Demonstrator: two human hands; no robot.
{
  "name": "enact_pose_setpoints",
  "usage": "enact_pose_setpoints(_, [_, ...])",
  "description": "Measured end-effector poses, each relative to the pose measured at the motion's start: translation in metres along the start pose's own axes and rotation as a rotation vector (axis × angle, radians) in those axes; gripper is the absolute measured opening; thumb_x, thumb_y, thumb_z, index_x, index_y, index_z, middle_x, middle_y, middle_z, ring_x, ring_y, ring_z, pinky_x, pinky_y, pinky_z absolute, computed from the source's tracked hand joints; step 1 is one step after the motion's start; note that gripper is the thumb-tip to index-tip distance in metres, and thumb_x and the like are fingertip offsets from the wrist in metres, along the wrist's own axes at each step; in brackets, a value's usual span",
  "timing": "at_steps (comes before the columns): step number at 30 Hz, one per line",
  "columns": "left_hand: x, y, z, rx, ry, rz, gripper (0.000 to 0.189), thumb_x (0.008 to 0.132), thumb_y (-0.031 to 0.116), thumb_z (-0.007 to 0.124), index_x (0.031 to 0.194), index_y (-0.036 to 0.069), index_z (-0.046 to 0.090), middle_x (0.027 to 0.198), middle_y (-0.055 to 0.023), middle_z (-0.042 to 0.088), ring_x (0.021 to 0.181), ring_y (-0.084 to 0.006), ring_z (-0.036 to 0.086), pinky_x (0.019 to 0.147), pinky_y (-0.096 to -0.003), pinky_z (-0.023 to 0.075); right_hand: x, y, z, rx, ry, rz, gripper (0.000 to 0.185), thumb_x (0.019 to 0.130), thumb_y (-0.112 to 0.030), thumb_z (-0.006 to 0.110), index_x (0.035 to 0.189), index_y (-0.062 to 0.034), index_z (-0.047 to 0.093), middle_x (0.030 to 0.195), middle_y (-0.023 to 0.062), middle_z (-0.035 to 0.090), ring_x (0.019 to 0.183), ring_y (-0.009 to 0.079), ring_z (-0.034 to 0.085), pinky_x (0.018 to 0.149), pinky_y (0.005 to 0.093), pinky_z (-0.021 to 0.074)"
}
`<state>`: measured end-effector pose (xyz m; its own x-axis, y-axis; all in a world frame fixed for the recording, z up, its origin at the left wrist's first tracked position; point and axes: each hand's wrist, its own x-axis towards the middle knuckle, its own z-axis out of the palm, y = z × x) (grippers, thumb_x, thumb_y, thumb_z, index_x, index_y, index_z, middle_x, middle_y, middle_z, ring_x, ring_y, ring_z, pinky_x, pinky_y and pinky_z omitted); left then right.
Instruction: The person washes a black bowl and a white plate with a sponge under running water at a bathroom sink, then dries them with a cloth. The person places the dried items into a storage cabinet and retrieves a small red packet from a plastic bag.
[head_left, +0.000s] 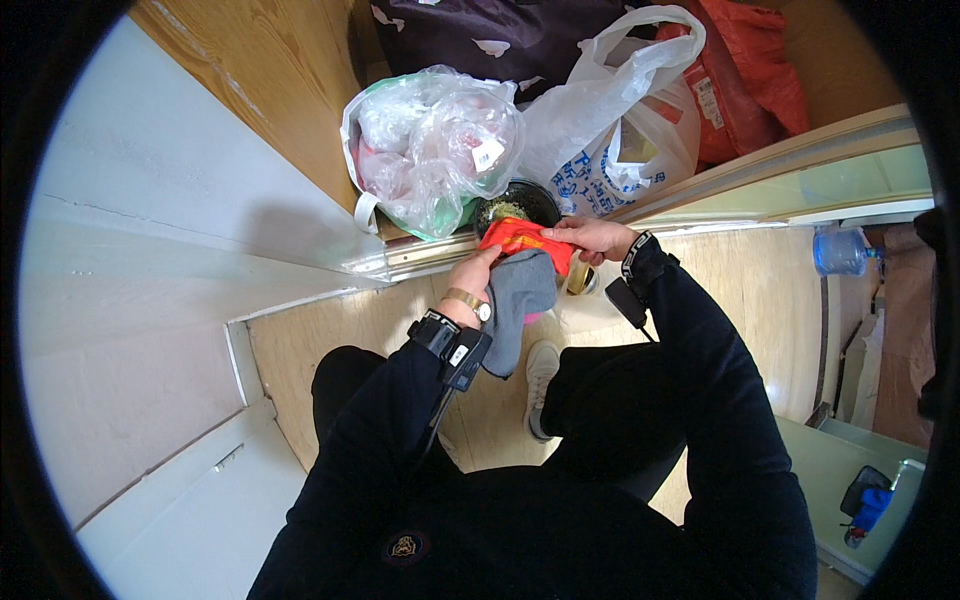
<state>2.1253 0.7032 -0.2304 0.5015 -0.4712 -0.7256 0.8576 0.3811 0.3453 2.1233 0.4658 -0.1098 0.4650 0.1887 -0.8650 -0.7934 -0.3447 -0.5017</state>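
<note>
A grey cloth item, maybe a sock or cloth (517, 300), hangs from my left hand (473, 274), which also touches the left end of a red plastic bag with yellow marks (521, 237). My right hand (600, 238) pinches the right side of that red bag. Just beyond the bag stands a dark round container (541, 199) with yellowish-green bits inside. A bit of pink shows beneath the grey cloth. Below my right hand, a gold-coloured item (580, 277) sits in a pale bag on the floor.
Inside the cabinet stand a bag stuffed with clear plastic bags (442, 150), a white carrier bag with blue writing (600, 150) and a red bag (750, 75). A metal sliding-door track (427, 255) edges the cabinet. A blue water bottle (838, 250) lies at the far right.
</note>
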Motion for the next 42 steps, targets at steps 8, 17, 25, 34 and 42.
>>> enact_pose_setpoints(8, [-0.014,0.014,0.022,-0.072,0.005,-0.076,0.035,0.093,0.027,0.061,0.118,0.002,0.058,0.106,-0.0146,0.067,0.092,-0.0277,0.067,0.081,-0.0419,0.0545,-0.018,-0.022,0.003,-0.359,0.115,0.006,0.096,0.069,-0.082,0.059,0.133,-0.0116,0.05,0.069,-0.0019,0.048,0.05,0.008,0.04,0.043,0.0238,0.0317])
enact_pose_setpoints(17, [-0.024,0.023,0.035,-0.106,0.001,-0.065,0.033,0.094,0.025,0.06,0.117,0.001,0.06,0.109,-0.0139,0.067,0.094,-0.0269,0.066,0.083,-0.039,0.054,-0.035,-0.029,0.013,-0.51,0.107,-0.125,0.115,0.062,-0.084,0.061,0.145,-0.0081,0.039,0.087,0.0062,0.056,0.056,0.0096,0.042,0.047,0.0245,0.0339])
enact_pose_setpoints(25, [-0.024,0.019,0.026,-0.008,-0.087,-0.009,0.03,0.094,0.027,0.062,0.11,0.002,0.063,0.102,-0.0122,0.068,0.087,-0.0245,0.067,0.079,-0.0392,0.0546,-0.022,-0.019,0.008,-0.373,0.103,-0.143,0.097,0.069,-0.089,0.048,0.125,-0.0104,0.057,0.07,-0.0013,0.049,0.049,0.0076,0.04,0.043,0.024,0.0317])
enact_pose_setpoints(34, [-0.084,0.016,0.004,0.104,-0.128,-0.066,0.022,0.091,0.019,0.063,0.111,0.011,0.059,0.1,-0.0132,0.065,0.085,-0.0359,0.066,0.061,-0.069,0.0501,-0.013,-0.013,-0.007,-0.095,0.176,0.013,0.068,0.089,-0.071,0.034,0.091,-0.008,0.059,0.068,0.0041,0.062,0.044,0.006,0.027,0.038,0.0205,0.0217])
enact_pose_setpoints(42, [-0.099,0.006,-0.02,0.101,-0.055,-0.129,0.021,0.091,0.021,0.064,0.109,0.013,0.058,0.098,-0.0132,0.065,0.083,-0.0386,0.066,0.06,-0.0732,0.047,-0.009,-0.017,-0.005,-0.094,0.24,-0.068,0.069,0.091,-0.069,0.03,0.077,-0.0081,0.058,0.054,0.0031,0.055,0.04,0.0075,0.031,0.037,0.0243,0.0245])
